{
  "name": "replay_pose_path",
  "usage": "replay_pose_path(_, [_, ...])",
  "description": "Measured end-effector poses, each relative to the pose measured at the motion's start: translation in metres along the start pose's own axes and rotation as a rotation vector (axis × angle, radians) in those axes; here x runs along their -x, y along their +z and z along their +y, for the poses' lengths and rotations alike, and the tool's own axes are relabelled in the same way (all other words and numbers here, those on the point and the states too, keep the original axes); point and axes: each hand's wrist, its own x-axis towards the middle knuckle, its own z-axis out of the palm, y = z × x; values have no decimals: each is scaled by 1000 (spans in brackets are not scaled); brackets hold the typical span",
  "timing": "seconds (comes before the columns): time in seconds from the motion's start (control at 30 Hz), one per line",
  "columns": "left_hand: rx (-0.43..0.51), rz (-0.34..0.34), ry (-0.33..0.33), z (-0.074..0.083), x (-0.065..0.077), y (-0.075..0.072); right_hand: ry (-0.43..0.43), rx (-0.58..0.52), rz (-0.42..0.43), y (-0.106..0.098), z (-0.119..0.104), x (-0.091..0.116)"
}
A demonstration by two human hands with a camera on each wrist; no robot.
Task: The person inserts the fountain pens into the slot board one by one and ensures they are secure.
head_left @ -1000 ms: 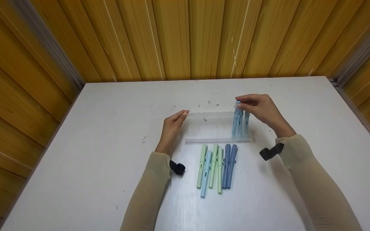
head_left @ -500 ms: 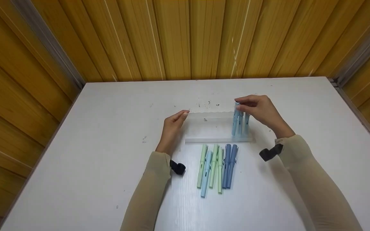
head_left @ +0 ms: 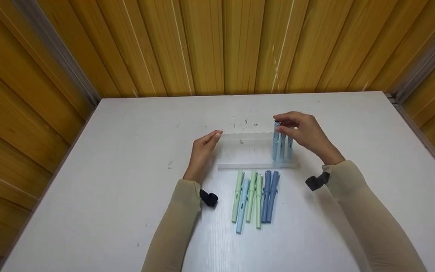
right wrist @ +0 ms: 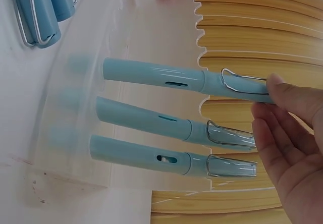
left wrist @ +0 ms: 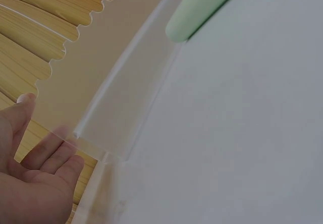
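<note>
We see the right hand (head_left: 300, 128) pinching the cap end of a light blue pen (right wrist: 151, 76) between thumb and fingers; that pen stands in the clear rack (head_left: 246, 165), beside two upright pens (right wrist: 144, 118) (right wrist: 136, 153) at its right end. The left hand (head_left: 204, 149) holds the rack's far left corner, thumb at the edge and fingers behind. We cannot tell whether the held pen's foot is fully seated or its cap sits in a notch; if not, letting go could let it tip sideways. Our right hand's lower fingers lie so near the next pen's clip that pulling away might drag it askew. Should the left grip slacken, a push could slide the rack toward the green pens (head_left: 237, 196).
</note>
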Motion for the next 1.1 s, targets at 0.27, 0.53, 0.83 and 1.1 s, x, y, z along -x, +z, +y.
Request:
replay_pose_path(0.27, [-12, -1, -23, -3, 0, 1, -95, 66, 28, 1, 4, -1])
replay_pose_path(0.53, [18, -20, 16, -1, 3, -1, -176, 107, 72, 4, 8, -4])
replay_pose_path(0.83, [-5, 2, 20, -4, -1, -1, -145, 104, 71, 4, 14, -10])
replay_pose_path(1.1, [-16, 1, 24, -3, 1, 0, -70, 90, 41, 4, 17, -13])
